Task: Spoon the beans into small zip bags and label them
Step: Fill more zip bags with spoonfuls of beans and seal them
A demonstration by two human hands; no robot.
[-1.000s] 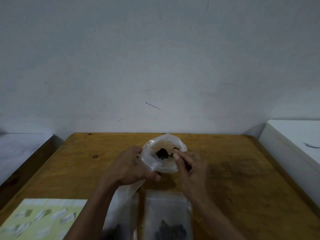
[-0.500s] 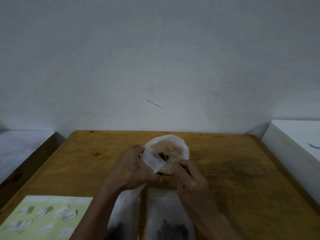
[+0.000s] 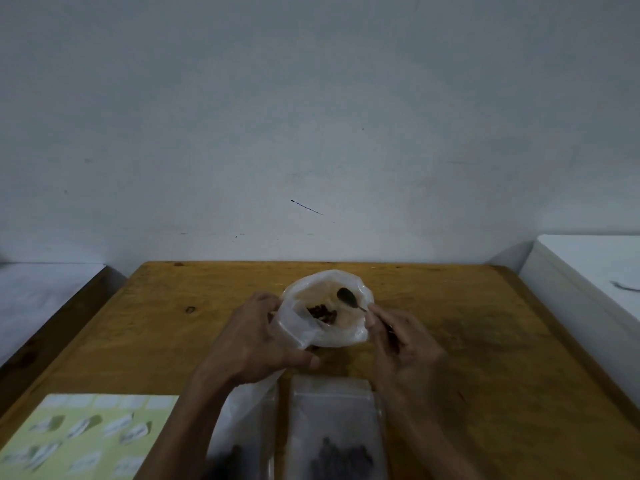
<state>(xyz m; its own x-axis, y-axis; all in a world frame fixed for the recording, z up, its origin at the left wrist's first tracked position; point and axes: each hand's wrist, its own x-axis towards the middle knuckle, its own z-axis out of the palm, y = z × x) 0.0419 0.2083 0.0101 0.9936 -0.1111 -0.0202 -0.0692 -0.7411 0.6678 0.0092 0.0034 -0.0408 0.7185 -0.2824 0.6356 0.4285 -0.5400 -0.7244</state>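
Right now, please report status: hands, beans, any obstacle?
Left hand grips open plastic bag. Right hand holds spoon inside it, above beans. Nothing in the way.

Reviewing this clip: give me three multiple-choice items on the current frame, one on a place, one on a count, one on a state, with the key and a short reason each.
1. Where is the label sheet?
A. near left corner of the table
B. far right corner
C. inside the open bag

2. How many small zip bags with beans lie at the near edge?
A. none
B. two
C. five

3. What is the right hand doing?
A. resting flat on the table
B. peeling a label
C. holding a spoon inside the open bag

Key: 1 A, the green sheet lies by the left forearm. 2 B, one zip bag and another lie side by side, dark beans in each. 3 C, the fingers pinch the handle and the bowl sits in the bag's mouth, which the left hand grips.
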